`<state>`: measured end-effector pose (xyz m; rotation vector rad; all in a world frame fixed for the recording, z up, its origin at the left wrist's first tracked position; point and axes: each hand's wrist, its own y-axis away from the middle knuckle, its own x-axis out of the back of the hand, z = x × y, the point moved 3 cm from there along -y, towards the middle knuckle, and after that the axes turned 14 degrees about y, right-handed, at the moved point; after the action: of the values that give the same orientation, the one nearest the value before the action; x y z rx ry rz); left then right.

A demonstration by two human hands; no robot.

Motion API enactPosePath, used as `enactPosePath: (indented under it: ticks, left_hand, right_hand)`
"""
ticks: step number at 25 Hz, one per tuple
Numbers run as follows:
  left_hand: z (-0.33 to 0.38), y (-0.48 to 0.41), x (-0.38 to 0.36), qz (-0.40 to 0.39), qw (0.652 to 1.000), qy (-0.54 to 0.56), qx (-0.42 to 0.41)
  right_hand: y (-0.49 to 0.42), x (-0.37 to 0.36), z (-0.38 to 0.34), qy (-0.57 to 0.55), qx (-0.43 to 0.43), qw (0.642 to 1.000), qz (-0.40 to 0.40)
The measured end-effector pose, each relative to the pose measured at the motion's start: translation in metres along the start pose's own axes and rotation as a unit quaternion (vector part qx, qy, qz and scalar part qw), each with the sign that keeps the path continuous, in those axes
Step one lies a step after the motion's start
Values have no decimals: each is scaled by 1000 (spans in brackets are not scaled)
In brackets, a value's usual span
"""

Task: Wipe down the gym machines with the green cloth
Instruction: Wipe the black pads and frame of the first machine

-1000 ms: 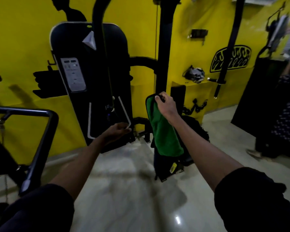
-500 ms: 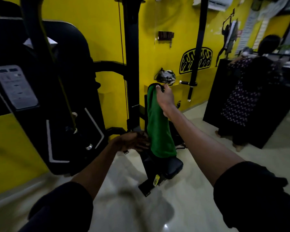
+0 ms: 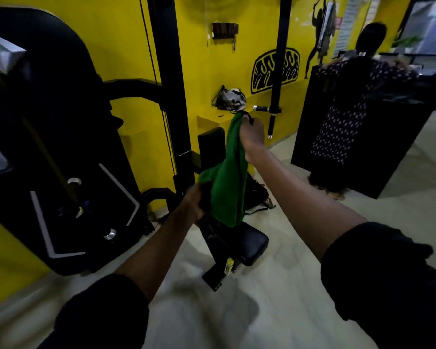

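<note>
Green fabric cloth hangs vertical above black padded seat. Right hand fingers pinch top; left hand fingers clench bottom, nearer seat.

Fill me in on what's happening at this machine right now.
A person in black sleeves holds a green cloth stretched between both hands in front of a black gym machine. The right hand grips the cloth's top end, and the left hand, blurred, seems to grip its lower edge. The cloth hangs just above the seat pad, by the upright back pad. Another person stands at the back right.
</note>
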<state>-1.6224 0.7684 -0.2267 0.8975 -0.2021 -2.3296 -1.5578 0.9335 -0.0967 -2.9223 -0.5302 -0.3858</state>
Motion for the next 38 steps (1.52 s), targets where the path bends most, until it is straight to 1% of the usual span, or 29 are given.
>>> enactPosePath:
  ticks: [1, 3, 4, 5, 6, 7, 8, 9, 10, 11, 12, 14, 16, 18, 19, 20, 22, 24, 25, 26, 27, 28, 29, 30, 31, 33, 34, 36, 38]
  left_hand:
    - [10, -9, 4, 33, 999, 6, -36]
    - [31, -28, 17, 132, 989, -27, -66]
    - [39, -36, 23, 184, 979, -64, -65]
    - [44, -46, 28, 209, 973, -73, -58]
    - [47, -51, 25, 197, 978, -48, -57]
    - [53, -55, 18, 165, 984, -15, -57]
    - [58, -58, 12, 140, 988, 28, -59]
    - [63, -59, 7, 116, 989, 70, -57]
    - [68, -60, 0, 81, 989, 109, -53]
    - [71, -63, -2, 52, 990, 112, -62]
    - [72, -68, -6, 21, 993, 96, -68]
    - [69, -83, -3, 7, 995, 15, -93]
    - [63, -103, 6, 43, 989, -77, -119]
    - [59, -118, 17, 115, 970, -167, -137]
    - [59, -122, 21, 157, 958, -191, -146]
    - [58, -123, 21, 180, 948, -205, -165]
    - [55, -122, 11, 197, 924, -248, -216]
    - [53, -125, 3, 209, 903, -284, -245]
    - [54, -126, -2, 216, 897, -293, -252]
    - [58, -129, -2, 232, 898, -283, -245]
    - [62, -130, -5, 244, 915, -235, -218]
    - [64, -132, -4, 232, 946, -148, -171]
    - [66, -131, -5, 197, 970, -71, -124]
    - [68, -129, -7, 161, 981, -28, -103]
    - [72, -129, -7, 133, 986, -27, -97]
    - [78, -135, 1, 104, 982, -93, -125]
    - [81, -139, 5, 111, 971, -148, -149]
    - [85, -145, 9, 140, 938, -239, -207]
    - [89, -151, 11, 156, 918, -260, -256]
  right_hand:
    - [-9, 7, 7, 75, 29, 997, 19]
    - [-29, 21, 29, 234, 96, 967, 35]
    - [-43, 25, 43, 296, 116, 948, 23]
    - [-57, 27, 58, 336, 112, 935, -5]
    - [-71, 27, 74, 345, 89, 933, -43]
    - [-84, 26, 87, 327, 36, 939, -97]
    - [-93, 25, 98, 258, -42, 951, -162]
    - [-99, 26, 103, 158, -123, 951, -235]
    - [-102, 29, 104, 66, -180, 936, -296]
    - [-105, 34, 104, 10, -207, 916, -345]
    - [-117, 39, 105, -28, -210, 898, -385]
    - [-139, 48, 110, -30, -187, 886, -422]
    - [-161, 55, 120, -3, -172, 890, -423]
    - [-185, 59, 133, 38, -167, 897, -406]
    - [-190, 61, 137, 80, -155, 902, -396]
    - [-200, 60, 145, 129, -142, 908, -372]
    - [-215, 55, 156, 235, -99, 910, -326]
    - [-222, 41, 164, 211, -83, 927, -297]
    - [-220, 37, 161, 173, -96, 933, -300]
    - [-220, 31, 159, 102, -129, 937, -307]
    - [-214, 31, 150, 23, -159, 929, -333]
    - [-207, 33, 140, -50, -173, 914, -364]
    - [-207, 35, 135, -95, -172, 900, -390]
    - [-213, 33, 136, -121, -158, 897, -394]
    - [-213, 34, 131, -100, -133, 903, -397]
    - [-226, 26, 129, -35, -86, 922, -377]
    - [-234, 21, 129, -1, -63, 930, -363]
    - [-247, 17, 127, 73, -23, 948, -309]
    - [-256, 18, 125, 113, 5, 960, -256]
